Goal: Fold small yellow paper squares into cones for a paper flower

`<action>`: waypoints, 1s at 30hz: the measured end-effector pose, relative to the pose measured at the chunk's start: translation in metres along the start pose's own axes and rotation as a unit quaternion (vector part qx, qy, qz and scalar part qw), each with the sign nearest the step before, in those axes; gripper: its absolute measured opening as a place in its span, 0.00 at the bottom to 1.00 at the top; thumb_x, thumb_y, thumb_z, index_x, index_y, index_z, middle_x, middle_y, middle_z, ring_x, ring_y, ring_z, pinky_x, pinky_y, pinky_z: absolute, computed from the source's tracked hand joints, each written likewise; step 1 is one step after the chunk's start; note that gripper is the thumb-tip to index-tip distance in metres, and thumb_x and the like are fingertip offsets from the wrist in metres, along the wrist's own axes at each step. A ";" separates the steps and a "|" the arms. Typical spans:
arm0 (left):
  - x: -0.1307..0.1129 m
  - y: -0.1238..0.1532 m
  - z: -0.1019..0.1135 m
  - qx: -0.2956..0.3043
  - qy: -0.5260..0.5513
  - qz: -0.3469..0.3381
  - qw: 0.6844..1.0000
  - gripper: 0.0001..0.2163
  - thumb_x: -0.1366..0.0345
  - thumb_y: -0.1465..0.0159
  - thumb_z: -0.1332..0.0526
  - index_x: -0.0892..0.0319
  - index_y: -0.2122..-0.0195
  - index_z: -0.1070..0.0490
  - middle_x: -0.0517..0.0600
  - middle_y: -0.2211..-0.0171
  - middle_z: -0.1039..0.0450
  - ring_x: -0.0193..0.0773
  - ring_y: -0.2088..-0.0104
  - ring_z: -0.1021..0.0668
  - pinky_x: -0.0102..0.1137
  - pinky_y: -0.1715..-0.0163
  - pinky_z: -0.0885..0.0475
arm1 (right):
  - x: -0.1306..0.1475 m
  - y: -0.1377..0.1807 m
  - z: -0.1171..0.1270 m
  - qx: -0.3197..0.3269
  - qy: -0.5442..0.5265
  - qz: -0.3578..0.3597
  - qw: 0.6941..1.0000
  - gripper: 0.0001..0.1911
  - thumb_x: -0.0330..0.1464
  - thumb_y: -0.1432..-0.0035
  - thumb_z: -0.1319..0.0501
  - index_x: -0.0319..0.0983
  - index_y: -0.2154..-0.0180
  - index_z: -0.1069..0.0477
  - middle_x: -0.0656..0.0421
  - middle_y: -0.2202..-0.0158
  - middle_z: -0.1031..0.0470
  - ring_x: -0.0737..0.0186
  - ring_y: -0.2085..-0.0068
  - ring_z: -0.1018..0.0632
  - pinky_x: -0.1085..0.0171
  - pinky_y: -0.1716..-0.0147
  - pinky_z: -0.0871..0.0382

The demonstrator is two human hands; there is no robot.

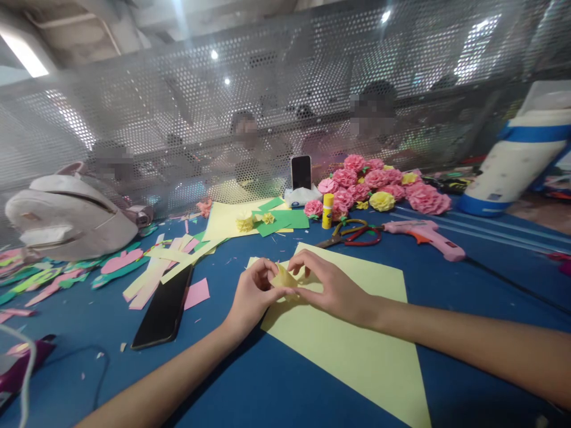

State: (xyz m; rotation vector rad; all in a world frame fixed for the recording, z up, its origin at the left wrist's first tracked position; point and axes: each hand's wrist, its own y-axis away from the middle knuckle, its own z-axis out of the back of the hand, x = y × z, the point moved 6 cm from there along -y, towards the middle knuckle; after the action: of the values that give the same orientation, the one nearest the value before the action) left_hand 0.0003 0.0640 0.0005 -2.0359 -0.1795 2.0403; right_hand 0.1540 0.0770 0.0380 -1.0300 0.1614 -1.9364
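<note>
Between my two hands is a small yellow paper flower (284,278), partly hidden by fingers. My left hand (255,291) pinches it from the left, thumb along its lower edge. From the right, my right hand (328,285) has its thumb and curled fingers closed on the flower's other side. Both hands are just above a large pale yellow sheet of paper (348,351) lying flat on the blue table. Beyond the sheet lie scissors (345,235) with dark red and brown handles, and a yellow glue stick (328,211) stands upright behind them.
A pink glue gun (426,235) with a black cord lies at right, near a large white-and-blue bottle (513,160). Pink paper flowers (352,178) are heaped behind. At left are a dark phone (165,312), paper strips (167,261) and a pale bag (71,214). A perforated metal screen (187,119) stands behind.
</note>
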 end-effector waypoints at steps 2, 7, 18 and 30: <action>-0.004 0.001 -0.003 0.004 -0.006 -0.003 1.000 0.20 0.61 0.52 0.22 0.60 0.68 0.32 0.41 0.75 0.35 0.29 0.75 0.31 0.24 0.74 0.34 | -0.001 0.000 0.001 -0.008 0.004 -0.003 1.000 0.12 0.34 0.37 0.35 0.42 0.55 0.36 0.58 0.57 0.30 0.61 0.60 0.26 0.63 0.61 0.31; -0.011 0.002 -0.008 0.012 -0.027 -0.003 1.000 0.19 0.59 0.52 0.23 0.60 0.67 0.30 0.42 0.76 0.35 0.29 0.76 0.33 0.25 0.76 0.36 | -0.002 0.002 0.004 -0.036 0.017 0.020 0.999 0.11 0.30 0.35 0.40 0.44 0.52 0.35 0.56 0.52 0.33 0.58 0.53 0.28 0.61 0.59 0.31; -0.002 0.002 -0.002 0.019 -0.050 -0.025 0.998 0.08 0.63 0.35 0.33 0.62 0.64 0.30 0.43 0.71 0.31 0.29 0.74 0.28 0.26 0.74 0.30 | 0.002 0.005 0.013 -0.065 0.064 0.046 0.995 0.10 0.29 0.36 0.48 0.42 0.62 0.28 0.53 0.46 0.35 0.48 0.45 0.33 0.46 0.46 0.37; -0.010 0.002 -0.008 0.032 -0.065 -0.055 0.996 0.08 0.64 0.34 0.35 0.63 0.66 0.29 0.48 0.63 0.27 0.32 0.68 0.24 0.29 0.68 0.26 | -0.009 -0.002 0.010 -0.054 0.017 0.012 0.998 0.16 0.43 0.37 0.35 0.45 0.51 0.24 0.54 0.39 0.31 0.47 0.38 0.36 0.46 0.38 0.44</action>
State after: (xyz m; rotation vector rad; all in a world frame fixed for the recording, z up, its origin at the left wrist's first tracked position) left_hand 0.0083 0.0583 0.0094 -1.8166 -0.2403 2.0828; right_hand 0.1619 0.0881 0.0405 -1.0605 0.3005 -1.9416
